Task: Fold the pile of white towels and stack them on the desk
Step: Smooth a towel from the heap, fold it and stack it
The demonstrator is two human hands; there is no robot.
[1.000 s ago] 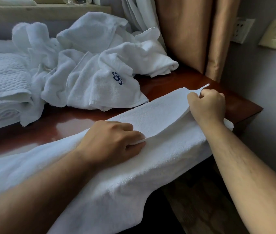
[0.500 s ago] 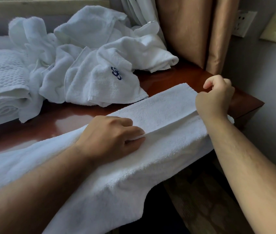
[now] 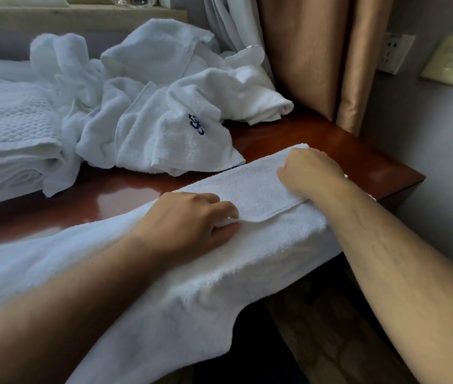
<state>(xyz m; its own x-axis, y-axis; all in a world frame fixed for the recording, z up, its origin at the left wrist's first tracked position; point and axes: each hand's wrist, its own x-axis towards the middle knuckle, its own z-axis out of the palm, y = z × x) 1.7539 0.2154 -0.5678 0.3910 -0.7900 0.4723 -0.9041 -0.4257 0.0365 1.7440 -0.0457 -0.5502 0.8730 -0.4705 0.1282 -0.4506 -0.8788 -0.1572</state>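
Note:
A long white towel [image 3: 261,245] lies folded lengthwise along the front edge of the red-brown desk [image 3: 339,153], and its near part hangs over the edge. My left hand [image 3: 189,220] pinches the edge of the top layer near the towel's middle. My right hand [image 3: 311,173] sits on the towel's far right end with its fingers curled down over the corner; the fingertips are hidden. A loose pile of white towels [image 3: 164,106], one with a blue logo, lies behind on the desk.
Folded white textured linen [image 3: 6,128] is stacked at the left. Tan curtains [image 3: 316,51] hang at the back right corner. A wall with a socket [image 3: 394,51] and a switch plate [image 3: 452,60] stands close on the right. Patterned floor [image 3: 330,328] shows below the desk edge.
My right hand laid the top layer's corner down, lifted briefly, and now rests curled on the towel's far right end. My left hand has kept its pinch.

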